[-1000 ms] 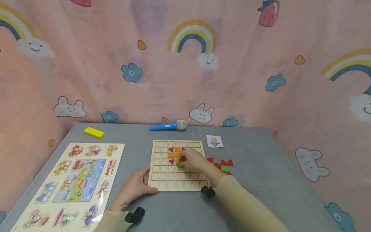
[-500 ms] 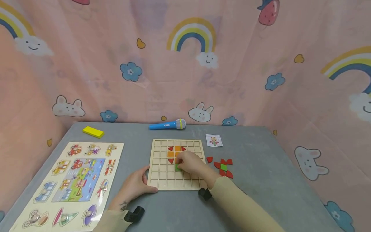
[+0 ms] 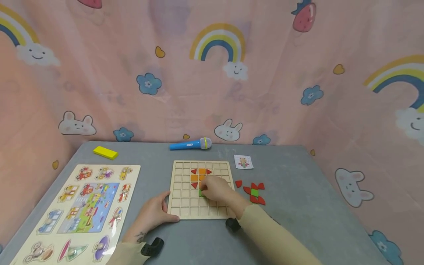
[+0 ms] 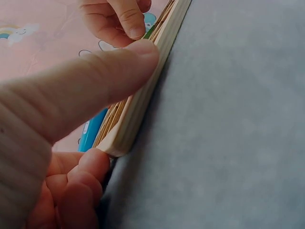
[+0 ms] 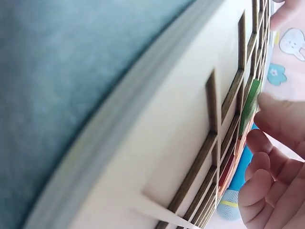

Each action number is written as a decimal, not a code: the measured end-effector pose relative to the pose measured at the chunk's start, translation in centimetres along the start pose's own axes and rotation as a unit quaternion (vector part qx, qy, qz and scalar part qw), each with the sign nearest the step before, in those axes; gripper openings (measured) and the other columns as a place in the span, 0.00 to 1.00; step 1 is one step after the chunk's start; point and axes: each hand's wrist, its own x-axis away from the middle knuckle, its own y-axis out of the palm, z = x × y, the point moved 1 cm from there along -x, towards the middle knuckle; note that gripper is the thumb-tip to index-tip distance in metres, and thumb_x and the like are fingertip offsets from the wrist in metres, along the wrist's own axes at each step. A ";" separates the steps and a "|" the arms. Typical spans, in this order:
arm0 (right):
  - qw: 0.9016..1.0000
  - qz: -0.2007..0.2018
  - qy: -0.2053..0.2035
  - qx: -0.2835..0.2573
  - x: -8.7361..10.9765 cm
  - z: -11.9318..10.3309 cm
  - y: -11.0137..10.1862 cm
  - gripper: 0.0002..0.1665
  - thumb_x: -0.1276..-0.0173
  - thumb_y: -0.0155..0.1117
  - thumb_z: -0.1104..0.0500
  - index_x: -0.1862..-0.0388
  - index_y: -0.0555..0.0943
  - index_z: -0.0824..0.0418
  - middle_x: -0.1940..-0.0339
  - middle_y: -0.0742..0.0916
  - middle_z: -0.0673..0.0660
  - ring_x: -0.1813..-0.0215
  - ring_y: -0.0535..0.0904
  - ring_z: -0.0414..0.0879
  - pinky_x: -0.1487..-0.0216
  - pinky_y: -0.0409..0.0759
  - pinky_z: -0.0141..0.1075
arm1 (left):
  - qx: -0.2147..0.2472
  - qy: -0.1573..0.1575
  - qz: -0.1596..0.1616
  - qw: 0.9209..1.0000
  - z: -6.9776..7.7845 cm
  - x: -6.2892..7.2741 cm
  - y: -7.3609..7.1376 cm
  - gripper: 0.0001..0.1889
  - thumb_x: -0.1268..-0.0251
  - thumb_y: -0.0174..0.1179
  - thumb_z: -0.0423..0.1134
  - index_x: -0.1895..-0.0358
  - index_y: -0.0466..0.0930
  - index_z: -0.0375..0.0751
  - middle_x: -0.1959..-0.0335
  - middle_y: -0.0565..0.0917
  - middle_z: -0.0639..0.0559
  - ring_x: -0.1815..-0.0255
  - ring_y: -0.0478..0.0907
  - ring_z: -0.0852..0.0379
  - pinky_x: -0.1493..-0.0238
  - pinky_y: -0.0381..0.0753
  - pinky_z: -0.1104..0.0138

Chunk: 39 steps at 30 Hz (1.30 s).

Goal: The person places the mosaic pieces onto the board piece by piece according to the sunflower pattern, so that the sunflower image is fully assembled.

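Note:
My left hand holds the near left corner of a wooden grid board, thumb along the front edge and fingers at the left side. Bent over the middle of the board is my right hand, its fingertips on a green square tile. The right wrist view shows that green tile slightly tilted at a grid cell, between thumb and fingers. Beyond the hand, orange tiles and red triangle tiles lie in cells; some of this pattern is hidden behind the right hand.
Several loose red pieces and a green square lie right of the board. A small picture card is behind them. A blue toy microphone, a yellow block and a picture puzzle board are also on the table.
The right hand has shifted slightly left and toward me, and the green tile under its fingertips shows flatter on the grid. The left hand keeps its hold on the board.

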 end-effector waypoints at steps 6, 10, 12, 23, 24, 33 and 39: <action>1.000 0.009 -0.001 0.003 0.3 -0.2 0.0 0.09 0.45 0.70 0.53 0.81 0.80 0.52 0.78 0.77 0.45 0.72 0.69 0.38 0.71 0.68 0.32 | 0.002 0.000 -0.001 1.000 0.0 0.0 0.0 0.51 0.74 0.79 0.43 0.37 0.66 0.34 0.83 0.72 0.53 0.84 0.65 0.59 0.82 0.60 0.69; 1.000 0.007 -0.004 0.002 0.5 -0.3 0.0 0.04 0.45 0.70 0.55 0.75 0.83 0.53 0.75 0.81 0.45 0.70 0.71 0.39 0.68 0.70 0.33 | 0.003 -0.002 -0.001 1.000 0.0 0.0 0.1 0.51 0.74 0.79 0.43 0.37 0.67 0.35 0.83 0.72 0.53 0.84 0.65 0.59 0.82 0.60 0.68; 1.000 0.002 -0.007 -0.003 0.5 -0.3 -0.1 0.04 0.44 0.69 0.56 0.69 0.85 0.54 0.71 0.84 0.45 0.67 0.73 0.38 0.65 0.72 0.34 | 0.005 -0.002 0.000 1.000 0.0 0.0 0.1 0.50 0.75 0.79 0.43 0.37 0.67 0.35 0.83 0.72 0.53 0.84 0.65 0.59 0.82 0.60 0.68; 1.000 0.002 0.008 -0.017 0.9 0.5 -0.8 0.10 0.42 0.67 0.57 0.60 0.86 0.54 0.64 0.85 0.48 0.65 0.73 0.40 0.64 0.72 0.35 | 0.006 -0.005 -0.006 1.000 -0.2 -0.1 0.2 0.51 0.74 0.79 0.43 0.36 0.66 0.35 0.83 0.72 0.53 0.83 0.65 0.59 0.82 0.61 0.68; 0.999 0.005 0.020 -0.029 1.0 0.8 -1.1 0.11 0.41 0.66 0.57 0.58 0.85 0.55 0.63 0.85 0.49 0.64 0.73 0.41 0.64 0.72 0.35 | 0.008 -0.006 -0.006 1.000 -0.1 -0.1 0.2 0.51 0.74 0.79 0.43 0.36 0.66 0.34 0.83 0.72 0.53 0.83 0.65 0.59 0.82 0.61 0.68; 0.978 0.057 0.201 -0.030 5.1 8.9 -4.3 0.06 0.43 0.65 0.60 0.70 0.81 0.61 0.73 0.81 0.53 0.71 0.73 0.45 0.71 0.72 0.37 | 0.005 0.003 -0.006 1.000 0.0 -0.3 0.2 0.51 0.74 0.79 0.45 0.36 0.66 0.36 0.83 0.72 0.53 0.83 0.65 0.59 0.81 0.61 0.68; 0.958 0.026 0.284 -0.002 7.6 12.4 -4.2 0.13 0.49 0.70 0.60 0.72 0.75 0.63 0.76 0.77 0.55 0.74 0.71 0.48 0.74 0.69 0.36 | -0.003 0.002 -0.004 1.000 -0.2 0.0 0.2 0.52 0.75 0.79 0.45 0.36 0.66 0.34 0.83 0.72 0.53 0.83 0.65 0.58 0.81 0.60 0.68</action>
